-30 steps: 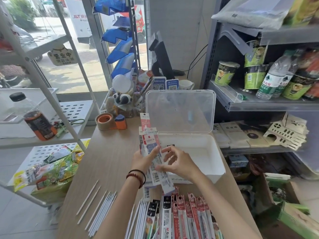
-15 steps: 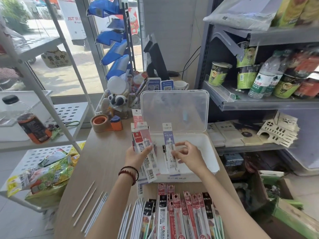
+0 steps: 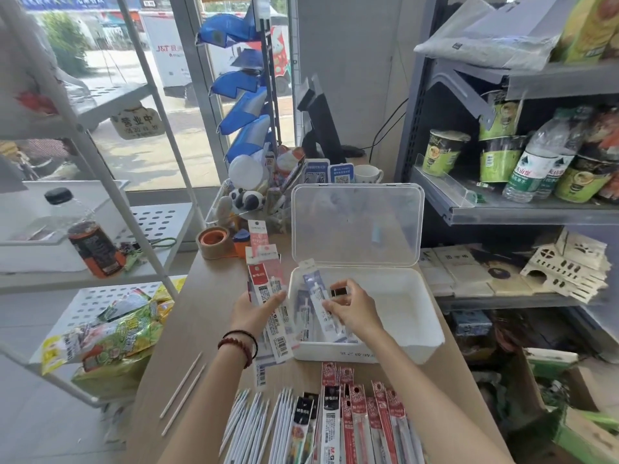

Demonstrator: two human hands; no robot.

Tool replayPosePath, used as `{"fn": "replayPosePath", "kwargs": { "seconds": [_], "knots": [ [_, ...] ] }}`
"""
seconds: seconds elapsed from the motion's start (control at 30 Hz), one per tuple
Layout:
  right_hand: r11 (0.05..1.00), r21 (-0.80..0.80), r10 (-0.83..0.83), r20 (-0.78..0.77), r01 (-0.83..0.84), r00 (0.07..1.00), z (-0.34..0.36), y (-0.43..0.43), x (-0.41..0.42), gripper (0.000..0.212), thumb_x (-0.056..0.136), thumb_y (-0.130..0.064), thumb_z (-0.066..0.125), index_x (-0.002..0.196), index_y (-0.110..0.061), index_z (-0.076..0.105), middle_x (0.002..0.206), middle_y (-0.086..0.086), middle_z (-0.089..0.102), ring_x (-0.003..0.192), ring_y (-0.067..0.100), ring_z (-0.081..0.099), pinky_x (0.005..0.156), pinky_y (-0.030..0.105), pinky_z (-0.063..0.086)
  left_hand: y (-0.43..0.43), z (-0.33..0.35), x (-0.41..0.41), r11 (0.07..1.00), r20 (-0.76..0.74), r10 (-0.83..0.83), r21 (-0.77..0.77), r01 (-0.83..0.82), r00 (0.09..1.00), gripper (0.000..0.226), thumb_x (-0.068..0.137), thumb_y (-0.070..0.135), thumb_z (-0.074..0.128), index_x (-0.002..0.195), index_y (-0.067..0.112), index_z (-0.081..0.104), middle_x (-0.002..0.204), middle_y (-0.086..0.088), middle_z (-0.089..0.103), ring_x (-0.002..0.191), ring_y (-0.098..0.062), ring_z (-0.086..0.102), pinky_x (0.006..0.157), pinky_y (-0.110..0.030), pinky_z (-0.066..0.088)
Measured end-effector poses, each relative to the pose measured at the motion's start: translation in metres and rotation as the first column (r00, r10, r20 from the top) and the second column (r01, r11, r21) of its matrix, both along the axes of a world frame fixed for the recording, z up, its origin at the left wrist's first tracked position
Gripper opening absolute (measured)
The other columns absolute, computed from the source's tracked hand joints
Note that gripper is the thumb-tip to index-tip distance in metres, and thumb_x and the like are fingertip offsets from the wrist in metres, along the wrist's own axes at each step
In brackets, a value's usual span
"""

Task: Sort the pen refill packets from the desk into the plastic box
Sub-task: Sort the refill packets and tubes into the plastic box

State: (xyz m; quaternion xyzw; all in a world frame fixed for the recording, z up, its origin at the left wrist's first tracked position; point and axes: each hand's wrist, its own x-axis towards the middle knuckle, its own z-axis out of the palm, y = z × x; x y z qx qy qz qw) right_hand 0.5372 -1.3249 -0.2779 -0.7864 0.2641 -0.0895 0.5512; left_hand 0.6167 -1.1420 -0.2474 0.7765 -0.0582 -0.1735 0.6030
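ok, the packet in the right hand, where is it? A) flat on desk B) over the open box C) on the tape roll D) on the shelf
B: the right hand pinches the blue packet, tilted, over the open plastic box.

Desk (image 3: 201, 313): a light wood top; you stand at its near edge.
Plastic box (image 3: 368, 351): white, in front of you, its clear lid open on the far side.
Refill packets (image 3: 355, 423): a row just nearer to you than the box, mostly red.
Thin white sticks (image 3: 254, 420): near-left of the box, touching the packets; two lie apart, further left.
Tape roll (image 3: 214, 241): far-left of the box.
Mug (image 3: 366, 174): behind the box lid.
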Motion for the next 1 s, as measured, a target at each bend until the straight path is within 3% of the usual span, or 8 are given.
{"fn": "replayPosePath", "kwargs": {
  "seconds": [0.13, 0.2, 0.3, 0.43, 0.7, 0.83, 0.9, 1.0],
  "knots": [
    [0.998, 0.017, -0.054, -0.018, 0.054, 0.998, -0.007, 0.022, 0.02, 0.02, 0.084, -0.014, 0.073, 0.098, -0.021, 0.062, 0.096, -0.001, 0.065, 0.088, 0.014, 0.066, 0.078, 0.035, 0.06, 0.012, -0.003, -0.001, 1.0, -0.017, -0.008, -0.001, 0.008, 1.0, 0.014, 0.08, 0.029, 0.071, 0.088, 0.018, 0.065, 0.086, -0.001, 0.07, 0.081, -0.019, 0.067, 0.075, -0.032, 0.052],
    [0.996, 0.012, -0.088, -0.029, 0.088, 0.996, -0.011, 0.032, 0.027, 0.017, 0.083, -0.011, 0.073, 0.097, -0.018, 0.065, 0.095, -0.001, 0.066, 0.089, 0.016, 0.066, 0.083, 0.04, 0.059, 0.018, -0.002, -0.002, 1.0, -0.019, 0.001, -0.004, -0.001, 1.0, 0.015, 0.081, 0.027, 0.07, 0.09, 0.016, 0.065, 0.087, -0.002, 0.069, 0.08, -0.018, 0.066, 0.072, -0.03, 0.052],
    [0.999, -0.003, -0.043, -0.084, 0.043, 0.996, -0.018, 0.039, 0.032, 0.028, 0.084, -0.011, 0.073, 0.112, -0.014, 0.068, 0.109, 0.005, 0.07, 0.094, 0.017, 0.067, 0.087, 0.038, 0.057, 0.023, 0.0, -0.004, 1.0, -0.024, 0.019, -0.014, -0.019, 1.0, 0.011, 0.082, 0.025, 0.069, 0.088, 0.015, 0.065, 0.084, -0.001, 0.068, 0.074, -0.014, 0.065, 0.061, -0.023, 0.048],
    [0.986, -0.154, 0.031, -0.177, -0.059, 0.984, -0.023, 0.038, 0.031, 0.041, 0.085, -0.02, 0.073, 0.125, -0.013, 0.064, 0.116, 0.006, 0.068, 0.095, 0.012, 0.061, 0.085, 0.017, 0.044, 0.027, -0.001, -0.006, 0.999, -0.036, 0.024, -0.023, -0.025, 0.999, 0.009, 0.082, 0.024, 0.069, 0.081, 0.018, 0.063, 0.083, -0.002, 0.068, 0.076, -0.018, 0.066, 0.064, -0.025, 0.05],
    [0.938, -0.312, 0.048, -0.312, -0.15, 0.949, -0.025, 0.043, 0.038, 0.054, 0.077, -0.024, 0.081, 0.126, -0.019, 0.061, 0.117, 0.002, 0.067, 0.099, 0.017, 0.062, 0.085, 0.029, 0.047, 0.028, -0.006, -0.009, 0.999, -0.051, 0.013, -0.031, -0.015, 0.999, 0.009, 0.081, 0.022, 0.07, 0.082, 0.016, 0.063, 0.082, -0.002, 0.069, 0.074, -0.016, 0.066, 0.064, -0.025, 0.051],
    [0.941, -0.325, 0.024, -0.205, -0.091, 0.979, -0.021, 0.04, 0.033, 0.042, 0.082, -0.033, 0.075, 0.12, -0.022, 0.065, 0.109, 0.001, 0.066, 0.089, 0.012, 0.059, 0.073, 0.021, 0.043, 0.03, -0.005, -0.008, 1.0, -0.052, -0.003, -0.027, 0.001, 0.999, 0.01, 0.082, 0.025, 0.069, 0.082, 0.018, 0.062, 0.085, -0.004, 0.069, 0.079, -0.021, 0.066, 0.073, -0.033, 0.054],
    [0.968, -0.241, 0.054, -0.089, -0.074, 0.995, -0.01, 0.04, 0.027, 0.033, 0.085, -0.036, 0.072, 0.114, -0.021, 0.067, 0.097, -0.004, 0.065, 0.082, 0.008, 0.057, 0.066, 0.015, 0.042, 0.029, -0.005, -0.007, 0.999, -0.058, 0.003, -0.034, -0.005, 0.998, 0.011, 0.082, 0.027, 0.068, 0.083, 0.018, 0.062, 0.085, -0.003, 0.068, 0.08, -0.021, 0.066, 0.073, -0.032, 0.053],
    [0.969, -0.051, 0.241, 0.003, -0.241, 0.971, 0.009, 0.043, 0.017, 0.033, 0.083, -0.042, 0.071, 0.11, -0.022, 0.068, 0.095, -0.005, 0.069, 0.084, 0.009, 0.066, 0.07, 0.014, 0.049, 0.027, -0.007, -0.006, 0.998, -0.065, 0.05, -0.045, -0.053, 0.997, 0.013, 0.081, 0.03, 0.07, 0.082, 0.019, 0.063, 0.083, -0.003, 0.069, 0.078, -0.02, 0.066, 0.067, -0.028, 0.051]
  ]
}}
